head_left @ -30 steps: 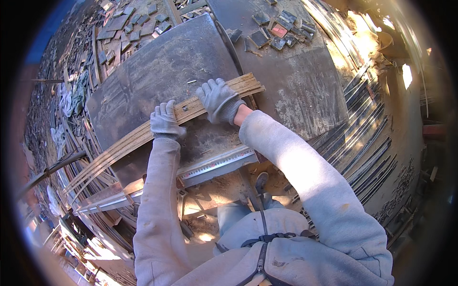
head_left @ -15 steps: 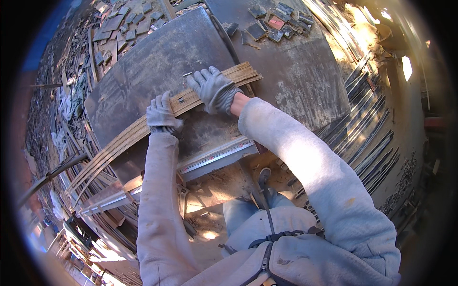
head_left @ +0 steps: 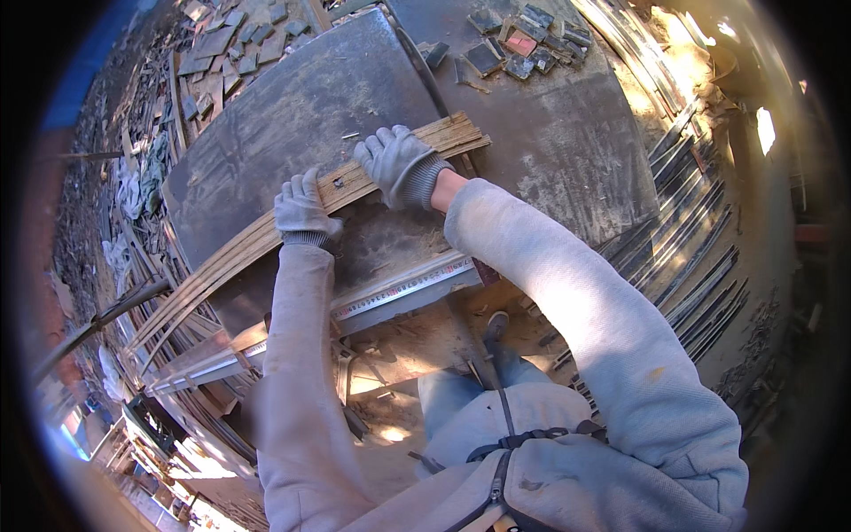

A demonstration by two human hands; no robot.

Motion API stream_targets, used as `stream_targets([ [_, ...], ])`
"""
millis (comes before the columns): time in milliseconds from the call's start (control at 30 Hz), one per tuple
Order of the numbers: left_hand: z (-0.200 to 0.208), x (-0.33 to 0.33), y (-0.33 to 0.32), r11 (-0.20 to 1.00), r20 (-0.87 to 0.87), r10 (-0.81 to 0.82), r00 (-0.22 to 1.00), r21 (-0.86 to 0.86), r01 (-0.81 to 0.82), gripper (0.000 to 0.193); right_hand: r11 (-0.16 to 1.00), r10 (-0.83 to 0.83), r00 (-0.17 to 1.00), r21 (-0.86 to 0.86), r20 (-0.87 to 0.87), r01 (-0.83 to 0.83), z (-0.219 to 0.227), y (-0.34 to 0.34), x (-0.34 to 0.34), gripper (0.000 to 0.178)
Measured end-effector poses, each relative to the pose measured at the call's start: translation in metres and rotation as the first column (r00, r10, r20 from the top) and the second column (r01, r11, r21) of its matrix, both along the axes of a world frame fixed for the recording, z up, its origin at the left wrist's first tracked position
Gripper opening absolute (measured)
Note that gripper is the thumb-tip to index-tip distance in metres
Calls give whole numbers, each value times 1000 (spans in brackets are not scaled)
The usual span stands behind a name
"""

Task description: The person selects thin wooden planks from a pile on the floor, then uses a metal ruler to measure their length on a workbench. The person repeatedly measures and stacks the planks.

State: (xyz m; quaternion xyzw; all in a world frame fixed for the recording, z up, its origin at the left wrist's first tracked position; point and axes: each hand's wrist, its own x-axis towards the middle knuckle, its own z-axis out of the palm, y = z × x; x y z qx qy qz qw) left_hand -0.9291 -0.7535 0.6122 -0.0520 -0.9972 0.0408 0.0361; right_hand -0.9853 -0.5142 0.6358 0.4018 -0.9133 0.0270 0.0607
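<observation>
A bundle of long, thin wooden strips (head_left: 452, 135) lies slantwise across a dark, worn tabletop (head_left: 301, 97). My left hand (head_left: 304, 211), in a grey knit glove, wraps over the strips left of the middle. Farther right, my gloved right hand (head_left: 396, 164) closes over the same bundle near its right end; its palm side is hidden. Between the hands, a small dark mark shows on the top strip. Just beyond my right fingertips lies a small pale sliver (head_left: 350, 136). The strips' left ends sag past the table's edge.
Along the near edge runs a metal rail with a measuring scale (head_left: 403, 289). Small dark blocks (head_left: 523, 40) are heaped at the far right of the table. Offcuts (head_left: 217, 49) litter the far left, and long dark strips (head_left: 687, 257) lie on the right-hand ground.
The view has shifted slightly. My right fingertips, which were beside the small sliver, are now a little apart from it. Both hands stay on the wooden strips.
</observation>
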Motion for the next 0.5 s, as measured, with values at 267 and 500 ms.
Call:
stream_targets([
  [267, -2, -2, 1, 1000, 12, 9, 1000, 19, -10, 109, 1000, -5, 998, -2, -56, 4, -7, 0, 0, 49],
  [500, -6, -5, -1, 1000, 41, 22, 999, -23, -21, 109, 1000, -25, 1000, 18, -3, 25, 1, 0, 2, 56],
])
